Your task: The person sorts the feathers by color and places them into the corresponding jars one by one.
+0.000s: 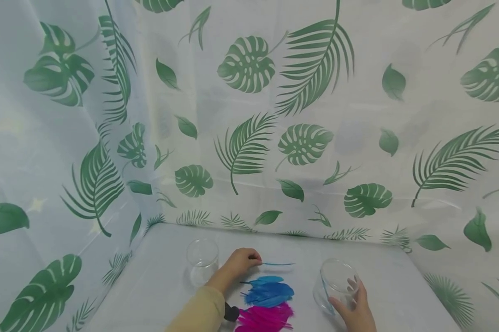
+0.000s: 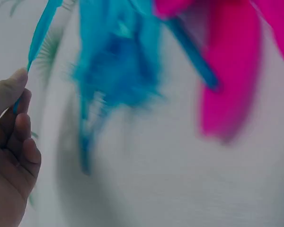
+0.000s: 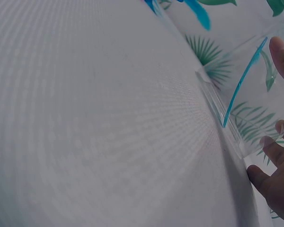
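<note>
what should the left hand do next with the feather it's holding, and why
Probably carry the slender blue feather in the left hand to the clear round cup at right and lower it in: that cup holds another blue feather, and the right hand grips its side, likely steadying it.

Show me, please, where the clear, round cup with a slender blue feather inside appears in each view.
Head: the cup is at the lower right, held by the right hand.
Left wrist: not in it.
Right wrist: the cup is at the right side, with fingers on it.
Shared landmark: the white sheet printed with green leaves, in all three.
</note>
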Action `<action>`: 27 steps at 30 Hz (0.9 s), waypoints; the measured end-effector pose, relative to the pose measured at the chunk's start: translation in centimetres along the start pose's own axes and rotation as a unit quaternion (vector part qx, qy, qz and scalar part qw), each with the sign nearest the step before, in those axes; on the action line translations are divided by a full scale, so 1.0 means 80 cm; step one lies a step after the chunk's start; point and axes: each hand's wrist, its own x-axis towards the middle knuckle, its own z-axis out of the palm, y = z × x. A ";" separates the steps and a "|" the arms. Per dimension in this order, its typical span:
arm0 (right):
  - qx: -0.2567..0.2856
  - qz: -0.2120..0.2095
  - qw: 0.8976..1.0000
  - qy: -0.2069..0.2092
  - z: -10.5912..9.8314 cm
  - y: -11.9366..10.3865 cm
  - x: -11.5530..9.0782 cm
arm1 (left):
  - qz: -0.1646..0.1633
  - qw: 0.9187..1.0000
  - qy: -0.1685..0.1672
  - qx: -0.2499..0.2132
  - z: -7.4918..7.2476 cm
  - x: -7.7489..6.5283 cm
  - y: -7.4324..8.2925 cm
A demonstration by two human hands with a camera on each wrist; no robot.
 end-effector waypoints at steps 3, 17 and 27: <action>-0.005 0.000 1.000 -0.001 0.001 -0.001 0.000 | 0.002 1.000 0.000 -0.021 -0.011 0.008 0.016; -0.016 -0.004 1.000 0.001 0.001 -0.002 0.000 | 0.094 0.995 -0.026 -0.004 -0.047 0.038 0.136; -0.007 -0.005 1.000 0.005 0.001 -0.006 0.000 | 0.163 0.980 -0.066 0.091 -0.022 0.050 0.190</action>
